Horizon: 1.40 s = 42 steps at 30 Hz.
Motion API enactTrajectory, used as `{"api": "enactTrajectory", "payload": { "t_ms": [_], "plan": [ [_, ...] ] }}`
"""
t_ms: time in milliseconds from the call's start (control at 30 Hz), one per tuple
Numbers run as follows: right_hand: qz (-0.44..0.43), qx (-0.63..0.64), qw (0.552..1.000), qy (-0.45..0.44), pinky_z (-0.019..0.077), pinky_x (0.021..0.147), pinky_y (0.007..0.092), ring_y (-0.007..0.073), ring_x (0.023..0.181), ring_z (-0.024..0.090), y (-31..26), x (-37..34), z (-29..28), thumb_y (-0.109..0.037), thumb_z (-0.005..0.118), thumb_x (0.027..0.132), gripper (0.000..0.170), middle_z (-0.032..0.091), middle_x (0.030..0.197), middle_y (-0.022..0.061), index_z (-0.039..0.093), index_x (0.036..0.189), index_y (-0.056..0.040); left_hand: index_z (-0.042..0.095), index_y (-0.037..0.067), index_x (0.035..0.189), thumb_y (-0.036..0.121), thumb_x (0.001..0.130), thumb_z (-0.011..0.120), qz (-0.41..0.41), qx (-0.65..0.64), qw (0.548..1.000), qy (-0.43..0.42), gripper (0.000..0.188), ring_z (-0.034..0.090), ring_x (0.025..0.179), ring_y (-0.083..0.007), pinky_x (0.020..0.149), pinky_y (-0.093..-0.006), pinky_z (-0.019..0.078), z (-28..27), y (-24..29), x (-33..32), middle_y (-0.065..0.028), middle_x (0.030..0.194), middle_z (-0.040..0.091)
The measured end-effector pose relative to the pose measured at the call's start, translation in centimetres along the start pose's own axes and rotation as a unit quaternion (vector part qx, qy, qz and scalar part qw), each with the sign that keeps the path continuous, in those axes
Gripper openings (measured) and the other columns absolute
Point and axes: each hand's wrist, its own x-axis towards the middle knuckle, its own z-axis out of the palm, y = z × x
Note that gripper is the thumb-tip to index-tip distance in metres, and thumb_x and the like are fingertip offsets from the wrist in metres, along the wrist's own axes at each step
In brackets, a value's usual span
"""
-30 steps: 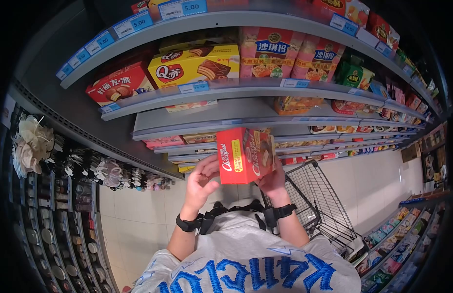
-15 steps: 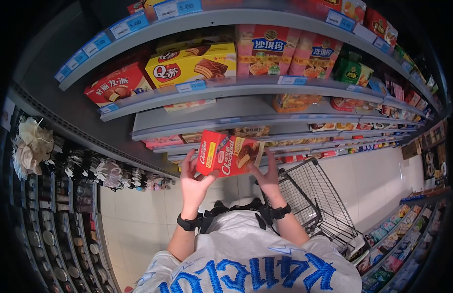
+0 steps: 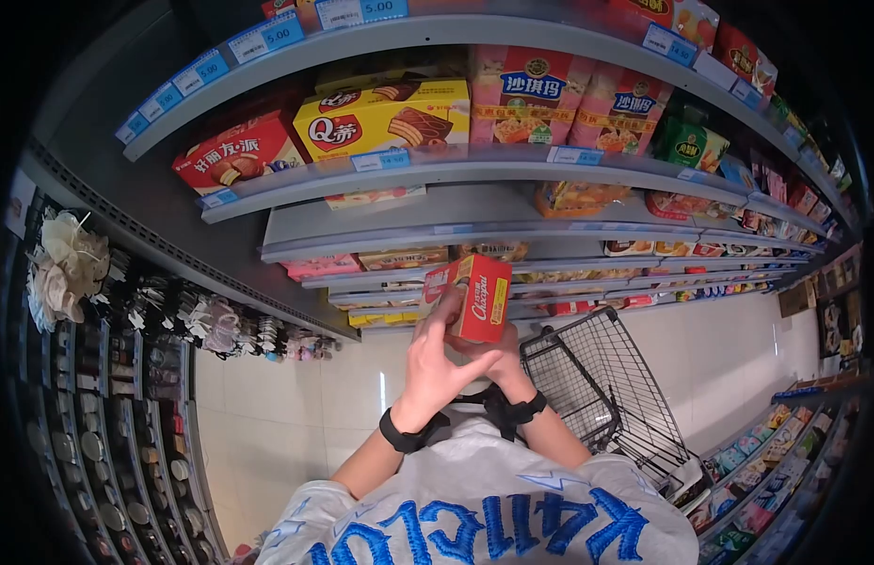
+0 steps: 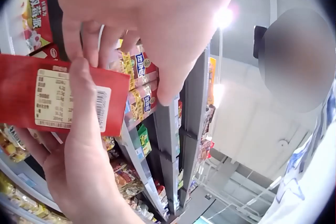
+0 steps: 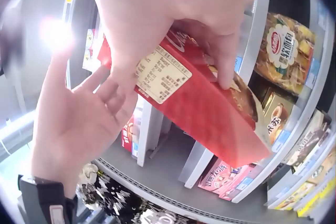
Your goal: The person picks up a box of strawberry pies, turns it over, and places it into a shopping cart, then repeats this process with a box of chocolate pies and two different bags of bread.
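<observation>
A left hand point(image 3: 439, 365), thumb spread wide, is extending beside a red, rectangular cardboard box point(image 3: 486, 299) that the right hand point(image 5: 165, 11) is gripping.

Red box point(image 5: 210, 116) partly behind fingers point(image 5: 227, 64)

The head camera looks forward and down from above, taking in shelves point(image 3: 437, 173) and floor point(image 3: 277, 405); both wrist cameras peer in close, tilted, catching ceiling point(image 4: 241, 113); all three share the red box point(image 3: 484, 301).
</observation>
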Motion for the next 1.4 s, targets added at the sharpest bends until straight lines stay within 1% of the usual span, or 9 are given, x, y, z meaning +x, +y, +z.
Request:
{"api": "enactTrajectory", "payload": {
  "t_ms": [67, 167, 300, 500, 667, 700, 933, 1133, 1400],
  "plan": [
    [-0.055, -0.091, 0.994, 0.034, 0.0567, 0.082, 0.0336, 0.0206, 0.091, 0.070, 1.1, 0.1, 0.2, -0.029, 0.083, 0.077, 0.043, 0.073, 0.100, 0.0069, 0.067, 0.109, -0.0045, 0.042, 0.001, 0.142, 0.025, 0.070, 0.087, -0.022, -0.046, 0.998, -0.021, 0.089, 0.063, 0.111, -0.0300, 0.091, -0.0390, 0.0529, -0.7, 0.5, 0.2, -0.0207, 0.130, 0.059],
    [-0.016, 0.191, 0.980, 0.058, 0.0527, 0.089, 0.0329, 0.0176, 0.103, 0.065, 2.4, -0.5, -0.1, -0.033, 0.083, 0.076, 0.058, 0.068, 0.114, 0.0072, 0.061, 0.121, -0.0035, 0.038, -0.001, 0.142, 0.016, 0.080, 0.080, -0.059, -0.193, 0.978, -0.049, 0.077, 0.062, 0.108, -0.0236, 0.100, -0.0353, 0.0452, -1.5, -0.1, 0.5, -0.0153, 0.126, 0.062],
    [0.036, 0.432, 0.898, 0.071, 0.0468, 0.097, 0.0340, 0.0155, 0.114, 0.056, 2.9, -0.2, -0.1, -0.026, 0.081, 0.077, 0.066, 0.059, 0.125, 0.0049, 0.051, 0.132, -0.0041, 0.041, -0.001, 0.138, 0.017, 0.084, 0.077, -0.106, -0.062, 0.989, 0.078, 0.068, 0.058, 0.114, -0.0243, 0.099, -0.0359, 0.0458, -3.2, -3.6, 0.6, -0.0167, 0.129, 0.057],
    [0.039, 0.416, 0.908, 0.023, 0.0424, 0.106, 0.0391, 0.0191, 0.126, 0.051, 4.9, -0.4, -0.4, -0.028, 0.076, 0.081, 0.074, 0.052, 0.137, 0.0046, 0.040, 0.143, -0.0081, 0.040, 0.001, 0.143, 0.027, 0.090, 0.073, -0.182, -0.012, 0.975, 0.130, 0.067, 0.050, 0.125, -0.0278, 0.103, -0.0364, 0.0413, -6.6, -8.6, -0.9, -0.0178, 0.139, 0.047],
    [0.068, 0.533, 0.843, -0.023, 0.0444, 0.106, 0.0417, 0.0218, 0.129, 0.051, 5.6, -0.1, -0.6, -0.041, 0.075, 0.082, 0.076, 0.051, 0.141, 0.0036, 0.042, 0.143, -0.0111, 0.042, 0.002, 0.140, 0.033, 0.100, 0.054, -0.405, -0.426, 0.807, 0.052, 0.051, 0.063, 0.114, -0.0278, 0.085, -0.0439, 0.0592, -8.6, -9.0, -1.2, -0.0166, 0.134, 0.055],
    [0.055, 0.551, 0.832, -0.032, 0.0482, 0.102, 0.0446, 0.0240, 0.127, 0.053, 4.8, 0.1, -0.8, -0.040, 0.076, 0.082, 0.078, 0.052, 0.139, 0.0064, 0.039, 0.143, -0.0095, 0.046, 0.006, 0.135, 0.031, 0.099, 0.058, -0.401, -0.492, 0.772, 0.025, 0.046, 0.069, 0.100, -0.0238, 0.070, -0.0411, 0.0642, -8.9, -8.8, -1.1, -0.0136, 0.122, 0.061],
    [0.033, 0.570, 0.821, -0.010, 0.0432, 0.106, 0.0446, 0.0213, 0.129, 0.050, 6.0, 1.5, -1.7, -0.039, 0.068, 0.090, 0.071, 0.053, 0.139, 0.0047, 0.035, 0.147, -0.0103, 0.047, 0.003, 0.133, 0.023, 0.098, 0.057, -0.325, -0.523, 0.788, 0.021, 0.041, 0.073, 0.088, -0.0229, 0.072, -0.0374, 0.0645, -8.6, -10.8, -2.0, -0.0119, 0.112, 0.066],
    [0.098, 0.490, 0.866, -0.002, 0.0459, 0.100, 0.0403, 0.0208, 0.124, 0.053, 5.8, 2.3, -5.1, -0.024, 0.057, 0.096, 0.054, 0.054, 0.137, 0.0061, 0.040, 0.145, -0.0096, 0.048, 0.001, 0.133, 0.009, 0.092, 0.061, -0.302, -0.476, 0.824, 0.057, 0.044, 0.071, 0.092, -0.0184, 0.073, -0.0334, 0.0639, -9.3, -11.4, -1.8, -0.0095, 0.113, 0.066],
    [0.075, 0.513, 0.855, 0.000, 0.0385, 0.108, 0.0377, 0.0211, 0.124, 0.053, 7.8, 1.2, -5.2, -0.001, 0.054, 0.078, 0.058, 0.058, 0.131, 0.0077, 0.048, 0.135, -0.0021, 0.042, 0.002, 0.143, -0.005, 0.070, 0.069, -0.198, -0.439, 0.876, -0.023, 0.078, 0.054, 0.120, -0.0170, 0.103, -0.0330, 0.0430, -9.7, -11.0, -0.8, -0.0067, 0.131, 0.057]
  ]
}}
